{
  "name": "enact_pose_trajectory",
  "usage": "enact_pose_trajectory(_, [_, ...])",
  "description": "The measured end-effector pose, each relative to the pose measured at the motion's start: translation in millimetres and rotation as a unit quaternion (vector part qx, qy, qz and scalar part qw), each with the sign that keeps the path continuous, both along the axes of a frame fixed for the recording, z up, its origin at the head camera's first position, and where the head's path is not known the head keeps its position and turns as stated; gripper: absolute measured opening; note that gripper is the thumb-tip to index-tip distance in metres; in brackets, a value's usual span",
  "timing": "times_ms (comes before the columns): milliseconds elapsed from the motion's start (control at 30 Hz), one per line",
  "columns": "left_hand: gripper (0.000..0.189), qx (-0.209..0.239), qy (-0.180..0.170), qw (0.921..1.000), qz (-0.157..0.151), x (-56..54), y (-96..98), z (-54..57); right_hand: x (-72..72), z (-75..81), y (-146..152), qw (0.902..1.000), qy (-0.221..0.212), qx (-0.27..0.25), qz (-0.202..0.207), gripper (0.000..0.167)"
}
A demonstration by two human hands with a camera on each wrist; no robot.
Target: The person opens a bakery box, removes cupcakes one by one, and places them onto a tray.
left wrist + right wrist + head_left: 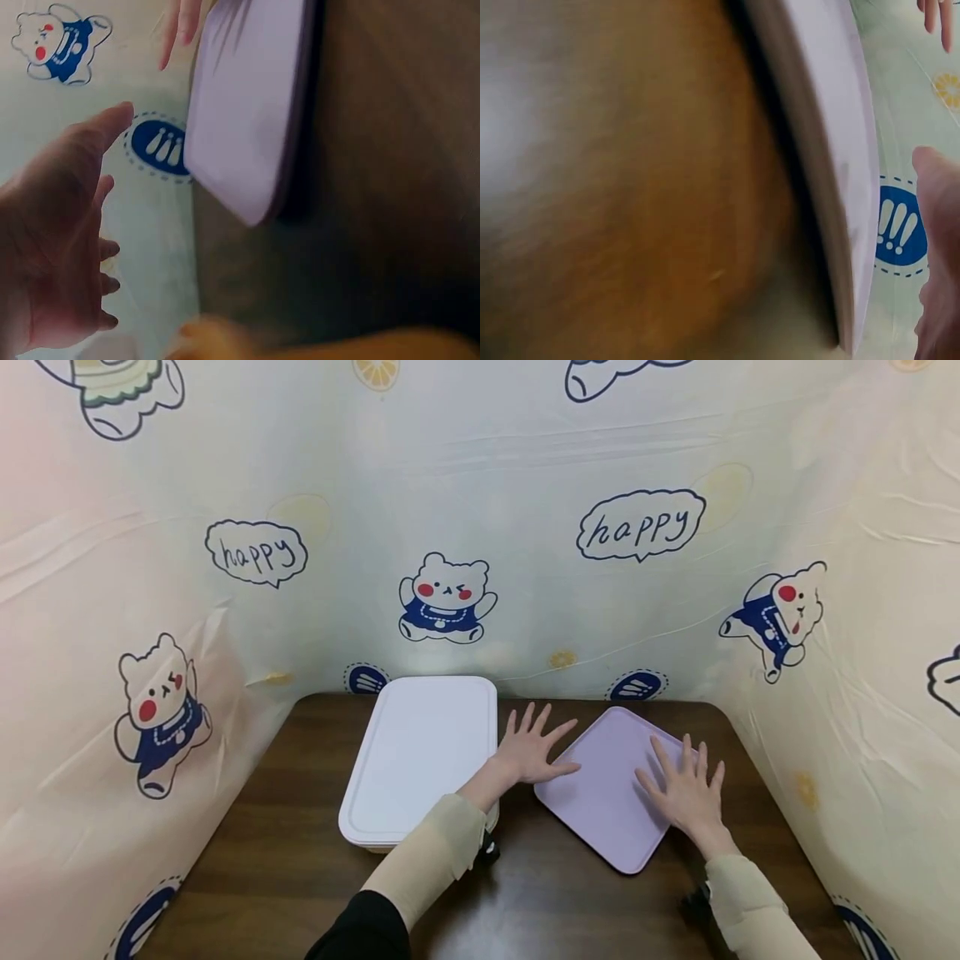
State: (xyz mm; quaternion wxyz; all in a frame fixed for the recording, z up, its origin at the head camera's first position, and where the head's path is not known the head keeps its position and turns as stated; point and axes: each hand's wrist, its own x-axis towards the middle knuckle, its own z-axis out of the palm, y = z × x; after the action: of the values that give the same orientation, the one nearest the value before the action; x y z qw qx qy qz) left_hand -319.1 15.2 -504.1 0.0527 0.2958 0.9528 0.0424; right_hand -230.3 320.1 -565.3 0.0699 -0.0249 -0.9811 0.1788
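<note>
A flat lavender rectangular piece (600, 785) with a raised rim, a tray or a lid, lies turned at an angle on the table. My left hand (527, 754) hovers between it and a white lidded box (427, 752), fingers spread, the thumb tip over the lavender piece's left edge in the head view. Over its right side is my right hand (688, 789), also with fingers spread. Neither hand holds anything. In the left wrist view the left palm (60, 240) appears apart from the lavender piece (247, 112). The right wrist view shows only part of the right hand (941, 232).
Dark brown wooden table (262, 860) underneath. A pale curtain (525, 610) printed with bears stands behind the table and along both sides. The white box's far end reaches the table's back edge. An orange-yellow blurred shape (337, 346) crosses the bottom of the left wrist view.
</note>
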Motion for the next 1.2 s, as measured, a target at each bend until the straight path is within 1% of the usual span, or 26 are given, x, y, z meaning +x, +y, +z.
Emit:
enact_pose_trajectory(67, [0.088, -0.004, -0.004, 1.0, 0.0, 6.4, 4.8, -4.6, 7.3, -2.3, 1.2, 1.0, -0.008, 0.003, 0.0, 0.084])
enact_pose_trajectory(200, [0.088, -0.005, -0.015, 0.9999, 0.001, 15.5, 13.0, -14.3, 17.8, -4.8, -0.3, 0.9998, -0.016, 0.01, 0.002, 0.085])
enact_pose_trajectory(267, [0.088, -0.001, -0.019, 0.9998, 0.004, 18.3, 16.7, -20.1, 21.0, -6.7, -2.7, 0.9997, -0.017, 0.016, 0.003, 0.085])
enact_pose_trajectory(400, [0.087, -0.004, -0.025, 0.9996, 0.011, 24.4, 20.2, -30.4, 25.6, -14.2, -10.4, 0.9995, -0.028, 0.008, 0.008, 0.086])
enact_pose_trajectory(533, [0.085, -0.01, -0.033, 0.9993, 0.017, 28.4, 20.0, -35.2, 30.7, -22.1, -15.9, 0.9991, -0.04, -0.001, 0.012, 0.088])
enact_pose_trajectory(600, [0.084, -0.01, -0.035, 0.9992, 0.018, 29.4, 20.3, -35.9, 33.8, -23.7, -16.0, 0.999, -0.043, 0.001, 0.009, 0.089])
enact_pose_trajectory(700, [0.084, -0.006, -0.039, 0.9991, 0.017, 30.3, 22.1, -37.9, 38.3, -21.7, -15.5, 0.9991, -0.042, 0.001, 0.005, 0.089])
enact_pose_trajectory(800, [0.084, 0.001, -0.05, 0.9986, 0.014, 31.9, 26.1, -42.5, 41.0, -21.3, -14.1, 0.999, -0.043, 0.007, -0.003, 0.088])
enact_pose_trajectory(933, [0.084, 0.005, -0.063, 0.998, 0.008, 32.4, 32.7, -53.5, 43.2, -24.3, -13.7, 0.9983, -0.056, 0.006, -0.014, 0.09])
enact_pose_trajectory(1133, [0.085, 0.015, -0.082, 0.9965, 0.005, 25.9, 37.0, -75.8, 47.1, -25.9, -15.7, 0.9959, -0.086, 0.0, -0.028, 0.096])
enact_pose_trajectory(1200, [0.085, 0.004, -0.074, 0.9973, 0.003, 27.4, 37.7, -74.2, 48.7, -23.8, -16.6, 0.9949, -0.096, -0.005, -0.033, 0.097])
